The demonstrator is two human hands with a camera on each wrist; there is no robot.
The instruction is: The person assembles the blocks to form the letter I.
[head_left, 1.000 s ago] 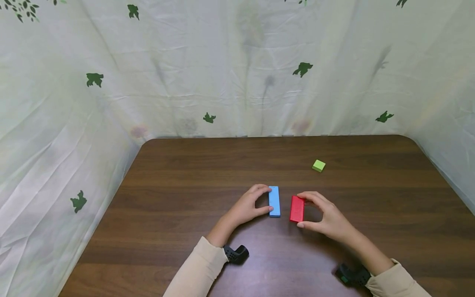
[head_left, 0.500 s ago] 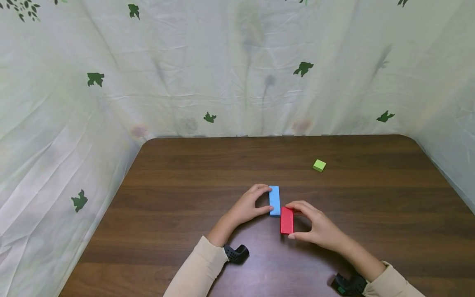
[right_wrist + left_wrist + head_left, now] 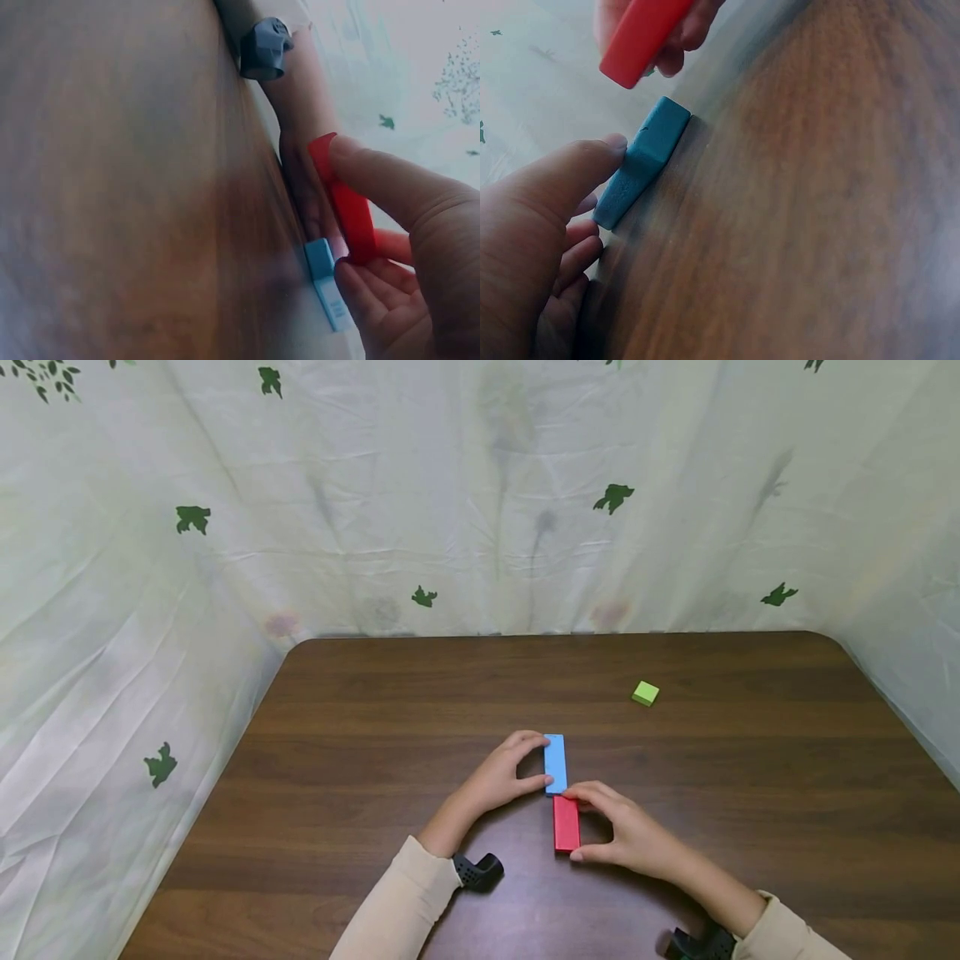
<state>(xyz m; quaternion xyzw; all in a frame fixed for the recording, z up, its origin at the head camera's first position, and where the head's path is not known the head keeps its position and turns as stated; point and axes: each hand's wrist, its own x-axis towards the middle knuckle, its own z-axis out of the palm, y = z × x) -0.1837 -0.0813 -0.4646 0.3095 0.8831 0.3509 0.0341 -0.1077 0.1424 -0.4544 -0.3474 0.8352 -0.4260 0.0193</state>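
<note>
A blue rectangular block (image 3: pixel 555 763) lies flat on the wooden table. My left hand (image 3: pixel 497 778) holds it from the left side, thumb at the near end and fingers at the far end. In the left wrist view the blue block (image 3: pixel 643 161) rests against the thumb tip. My right hand (image 3: pixel 628 835) pinches a red rectangular block (image 3: pixel 566 824) between thumb and fingers. The red block (image 3: pixel 643 37) hangs above the table in the left wrist view. Seen from the head, its far end meets the blue block's near end, slightly to the right.
A small light green block (image 3: pixel 645 693) sits toward the back right of the table (image 3: pixel 375 693). Behind the table hangs a pale curtain (image 3: pixel 480 527) with green leaf-like shapes. Each wrist wears a black camera, such as the left one (image 3: pixel 478 872).
My right hand has brought the red block leftward and nearer the body, from the blue block's right side to its near end. The left hand and blue block stay in place.
</note>
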